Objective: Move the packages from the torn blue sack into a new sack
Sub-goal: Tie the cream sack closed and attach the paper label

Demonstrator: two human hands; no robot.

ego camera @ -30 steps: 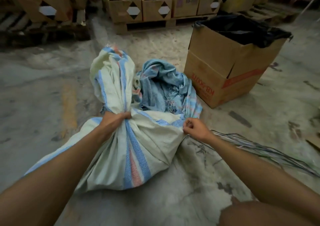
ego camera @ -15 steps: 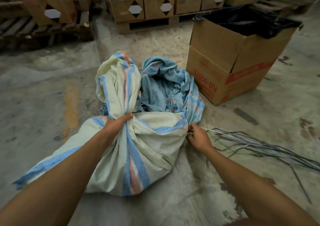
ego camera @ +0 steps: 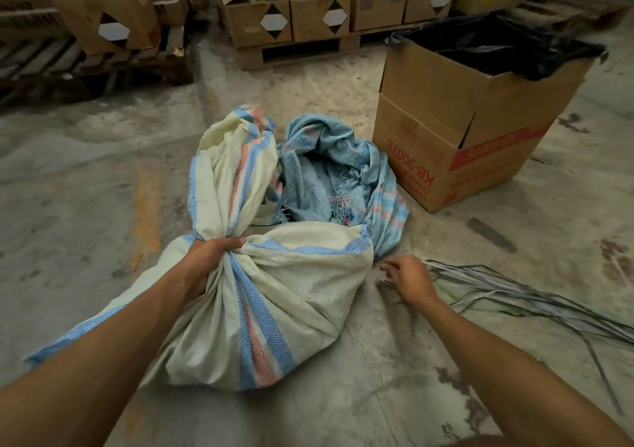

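Observation:
A full cream woven sack [ego camera: 295, 295] with blue and red stripes lies on the concrete floor in front of me. My left hand [ego camera: 209, 261] grips its gathered neck, and the loose top of the sack stands up above my fist. Behind it lies the torn blue sack [ego camera: 329, 175], crumpled, with frayed threads showing. My right hand [ego camera: 408, 276] hovers just right of the cream sack with its fingers spread, over the near ends of a bundle of thin plastic straps [ego camera: 507, 292]. No packages are visible.
A brown cardboard box [ego camera: 456, 130] lined with a black bag stands at the right. Further back, several cardboard boxes [ego camera: 308, 10] sit on wooden pallets. Dark pallets [ego camera: 68, 69] are at the back left.
My right hand has let go of the sack's edge and moved right and down to the straps, fingers now spread. My left hand keeps its grip on the neck.

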